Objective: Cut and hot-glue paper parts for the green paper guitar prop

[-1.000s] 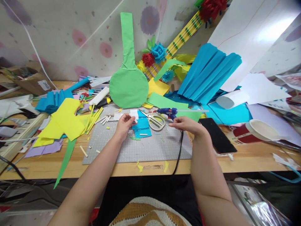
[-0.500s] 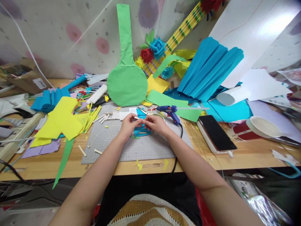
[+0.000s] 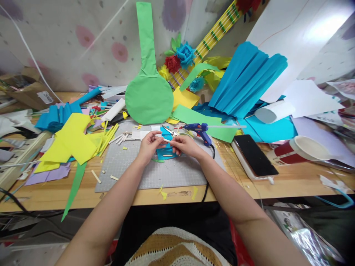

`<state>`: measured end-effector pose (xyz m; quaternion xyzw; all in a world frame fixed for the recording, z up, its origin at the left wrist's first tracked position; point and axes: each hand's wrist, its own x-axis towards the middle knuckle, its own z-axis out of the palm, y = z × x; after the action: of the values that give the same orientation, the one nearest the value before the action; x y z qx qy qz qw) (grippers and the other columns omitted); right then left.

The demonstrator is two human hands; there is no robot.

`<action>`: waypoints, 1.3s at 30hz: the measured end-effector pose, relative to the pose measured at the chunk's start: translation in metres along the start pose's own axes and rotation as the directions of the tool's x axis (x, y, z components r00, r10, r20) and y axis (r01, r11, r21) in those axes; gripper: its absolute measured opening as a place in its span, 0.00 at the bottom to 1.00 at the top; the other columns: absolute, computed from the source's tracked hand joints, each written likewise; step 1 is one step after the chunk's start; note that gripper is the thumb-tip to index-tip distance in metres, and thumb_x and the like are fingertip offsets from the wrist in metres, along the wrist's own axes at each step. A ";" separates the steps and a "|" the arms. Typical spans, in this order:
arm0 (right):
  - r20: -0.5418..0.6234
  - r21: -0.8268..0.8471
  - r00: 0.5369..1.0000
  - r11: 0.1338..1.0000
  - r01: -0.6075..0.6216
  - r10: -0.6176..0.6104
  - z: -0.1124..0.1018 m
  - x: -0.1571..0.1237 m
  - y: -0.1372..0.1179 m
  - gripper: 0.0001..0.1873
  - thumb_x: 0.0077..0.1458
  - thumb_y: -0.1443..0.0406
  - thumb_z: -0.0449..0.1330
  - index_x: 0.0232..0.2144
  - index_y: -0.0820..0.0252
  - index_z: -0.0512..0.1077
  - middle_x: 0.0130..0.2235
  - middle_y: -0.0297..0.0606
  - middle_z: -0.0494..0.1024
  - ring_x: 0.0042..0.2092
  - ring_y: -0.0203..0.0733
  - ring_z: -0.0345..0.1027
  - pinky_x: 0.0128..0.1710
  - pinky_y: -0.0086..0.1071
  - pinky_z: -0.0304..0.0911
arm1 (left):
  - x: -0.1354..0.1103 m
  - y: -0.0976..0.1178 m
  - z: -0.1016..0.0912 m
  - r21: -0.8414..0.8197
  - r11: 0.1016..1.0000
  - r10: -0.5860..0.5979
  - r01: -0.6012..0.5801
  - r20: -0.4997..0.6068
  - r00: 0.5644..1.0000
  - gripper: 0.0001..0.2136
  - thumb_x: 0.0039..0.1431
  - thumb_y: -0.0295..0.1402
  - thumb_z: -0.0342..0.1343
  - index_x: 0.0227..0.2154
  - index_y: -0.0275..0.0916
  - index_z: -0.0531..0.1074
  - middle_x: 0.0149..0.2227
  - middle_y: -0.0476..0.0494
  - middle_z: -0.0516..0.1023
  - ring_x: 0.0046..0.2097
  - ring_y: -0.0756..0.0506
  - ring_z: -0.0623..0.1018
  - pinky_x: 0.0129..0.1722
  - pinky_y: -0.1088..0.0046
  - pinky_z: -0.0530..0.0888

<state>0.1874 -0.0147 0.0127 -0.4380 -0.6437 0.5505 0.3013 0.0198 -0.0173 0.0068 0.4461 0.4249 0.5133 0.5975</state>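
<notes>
Between my two hands a thin white paper roll (image 3: pixel 166 140) is pinched, one end in each set of fingertips. My left hand (image 3: pixel 150 146) is closed on its left end, my right hand (image 3: pixel 185 145) on its right end. Just below lies a piece of blue paper (image 3: pixel 166 150) with a short pale strip (image 3: pixel 167 155) on it, partly hidden by my fingers. Scissors (image 3: pixel 168 130) rest behind the hands, their blades spread. All of this is over a grey cutting mat (image 3: pixel 124 173).
A blue glue gun (image 3: pixel 198 129) with a clear stick lies right of my hands. Behind stands a green paper-covered round shape with a neck (image 3: pixel 149 99). Yellow paper (image 3: pixel 73 138) is piled left; a phone (image 3: pixel 256 155) and a paper cup (image 3: pixel 294 151) are right. White rolls (image 3: pixel 121 139) lie on the mat.
My hands have drawn slightly apart, and more of the white paper roll shows between the fingertips. The view has shifted a little; the things on the table look unmoved.
</notes>
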 end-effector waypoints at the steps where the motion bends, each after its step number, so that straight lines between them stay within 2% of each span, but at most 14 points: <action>1: 0.000 0.000 1.000 1.000 -0.004 0.004 -0.001 -0.001 -0.001 0.19 0.47 0.51 0.56 0.23 0.62 0.64 0.19 0.30 0.69 0.18 0.28 0.61 0.17 0.23 0.58 | 0.000 0.001 -0.001 0.004 1.000 0.000 0.000 0.009 1.000 0.20 0.40 0.37 0.62 0.38 0.37 0.66 0.23 0.52 0.72 0.29 0.49 0.77 0.31 0.71 0.75; 4: 0.002 -0.007 1.000 1.000 -0.017 0.017 -0.002 -0.003 -0.005 0.18 0.48 0.52 0.56 0.21 0.61 0.63 0.18 0.30 0.69 0.18 0.28 0.61 0.17 0.23 0.58 | 0.001 0.002 -0.004 0.018 1.000 0.009 -0.009 0.005 1.000 0.18 0.44 0.38 0.59 0.39 0.37 0.67 0.25 0.49 0.74 0.27 0.49 0.77 0.29 0.72 0.74; 6: 0.003 -0.014 1.000 0.999 -0.029 0.029 -0.003 -0.005 -0.006 0.18 0.48 0.52 0.56 0.21 0.61 0.62 0.18 0.30 0.69 0.18 0.28 0.61 0.17 0.23 0.58 | 0.004 0.000 -0.008 0.053 0.998 0.041 -0.038 -0.057 0.998 0.16 0.46 0.39 0.57 0.37 0.37 0.68 0.24 0.50 0.73 0.22 0.51 0.74 0.25 0.74 0.71; 9: -0.008 -0.056 0.999 0.998 -0.038 0.037 -0.003 -0.006 -0.006 0.17 0.49 0.53 0.55 0.21 0.61 0.62 0.18 0.30 0.69 0.18 0.28 0.60 0.17 0.23 0.58 | 0.008 -0.004 -0.012 0.200 0.975 0.131 -0.094 -0.182 0.975 0.11 0.48 0.40 0.56 0.29 0.38 0.69 0.18 0.53 0.69 0.16 0.54 0.67 0.19 0.77 0.65; 11: -0.013 -0.100 1.000 0.995 -0.027 0.025 -0.004 -0.006 -0.004 0.17 0.50 0.53 0.54 0.21 0.60 0.62 0.19 0.30 0.69 0.18 0.28 0.60 0.17 0.23 0.57 | 0.007 -0.006 -0.013 0.340 0.932 0.207 -0.125 -0.215 0.954 0.11 0.48 0.41 0.56 0.23 0.38 0.68 0.15 0.54 0.65 0.16 0.54 0.64 0.18 0.77 0.62; 13: -0.007 -0.139 1.000 0.990 -0.010 0.009 -0.004 -0.006 -0.001 0.17 0.51 0.53 0.53 0.21 0.60 0.62 0.19 0.30 0.69 0.18 0.29 0.60 0.17 0.24 0.57 | 0.004 -0.006 -0.012 0.466 0.866 0.303 -0.180 -0.203 0.931 0.12 0.47 0.42 0.57 0.20 0.39 0.66 0.15 0.54 0.64 0.18 0.53 0.64 0.20 0.77 0.61; 16: 0.000 -0.175 1.000 0.985 0.001 -0.001 -0.004 -0.006 0.001 0.17 0.51 0.53 0.53 0.21 0.60 0.62 0.19 0.30 0.69 0.18 0.29 0.60 0.18 0.25 0.57 | 0.001 -0.005 -0.008 0.560 0.771 0.424 -0.305 -0.093 0.901 0.11 0.42 0.40 0.61 0.27 0.40 0.70 0.24 0.52 0.69 0.25 0.52 0.67 0.26 0.77 0.64; 19: 0.005 -0.185 1.000 0.983 0.015 -0.014 -0.003 -0.006 0.001 0.18 0.51 0.52 0.52 0.21 0.60 0.62 0.19 0.30 0.69 0.18 0.29 0.60 0.18 0.24 0.57 | 0.000 -0.005 -0.005 0.537 0.781 0.373 -0.317 0.006 0.928 0.15 0.41 0.38 0.62 0.34 0.41 0.72 0.28 0.50 0.71 0.29 0.51 0.69 0.29 0.76 0.65; 22: 0.011 -0.192 1.000 0.981 0.028 -0.026 -0.002 -0.005 0.001 0.19 0.51 0.51 0.52 0.21 0.60 0.62 0.19 0.30 0.69 0.18 0.29 0.60 0.18 0.24 0.56 | 0.001 -0.007 -0.005 0.538 0.798 0.291 -0.272 0.050 0.955 0.10 0.43 0.36 0.60 0.30 0.40 0.74 0.25 0.49 0.71 0.27 0.50 0.69 0.28 0.76 0.65; 25: 0.018 -0.181 0.999 0.983 0.038 -0.035 -0.002 -0.004 0.001 0.19 0.51 0.51 0.52 0.21 0.60 0.62 0.19 0.31 0.69 0.18 0.29 0.60 0.18 0.24 0.56 | 0.001 -0.006 -0.006 0.546 0.776 0.320 -0.317 0.092 0.943 0.06 0.47 0.35 0.57 0.28 0.40 0.74 0.31 0.47 0.74 0.31 0.49 0.70 0.30 0.75 0.66; 27: 0.019 -0.174 0.999 0.984 0.040 -0.038 -0.002 -0.005 0.001 0.19 0.52 0.51 0.51 0.20 0.60 0.62 0.19 0.31 0.69 0.18 0.29 0.60 0.18 0.24 0.56 | 0.000 -0.005 -0.006 0.512 0.801 0.308 -0.309 0.089 0.947 0.07 0.49 0.35 0.54 0.30 0.40 0.75 0.32 0.46 0.74 0.31 0.49 0.71 0.29 0.75 0.66; 32: 0.004 -0.212 0.999 0.976 0.052 -0.053 0.000 -0.005 0.001 0.18 0.52 0.52 0.52 0.21 0.60 0.63 0.19 0.30 0.69 0.19 0.29 0.60 0.19 0.24 0.55 | 0.001 -0.009 -0.004 0.461 0.851 0.268 -0.251 0.030 0.963 0.07 0.42 0.36 0.61 0.25 0.39 0.74 0.25 0.48 0.73 0.26 0.51 0.68 0.26 0.76 0.65; 35: -0.002 -0.226 0.998 0.972 0.060 -0.062 0.001 -0.006 0.000 0.17 0.52 0.53 0.52 0.21 0.60 0.64 0.19 0.30 0.69 0.18 0.30 0.60 0.19 0.25 0.55 | 0.002 -0.011 -0.005 0.452 0.859 0.241 -0.239 0.054 0.969 0.07 0.43 0.35 0.60 0.25 0.38 0.73 0.26 0.48 0.73 0.26 0.51 0.69 0.26 0.76 0.66; 39: -0.027 -0.220 0.998 0.974 0.053 -0.061 -0.002 -0.006 0.000 0.17 0.53 0.54 0.51 0.20 0.59 0.62 0.18 0.30 0.67 0.18 0.30 0.59 0.19 0.25 0.54 | 0.000 -0.006 -0.008 0.511 0.793 0.309 -0.333 0.134 0.942 0.08 0.46 0.31 0.56 0.32 0.39 0.73 0.33 0.45 0.73 0.33 0.48 0.72 0.32 0.73 0.69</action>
<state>0.1915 -0.0190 0.0140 -0.4591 -0.7076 0.4599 0.2775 0.0132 -0.0170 -0.0014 0.6689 0.4540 0.4611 0.3659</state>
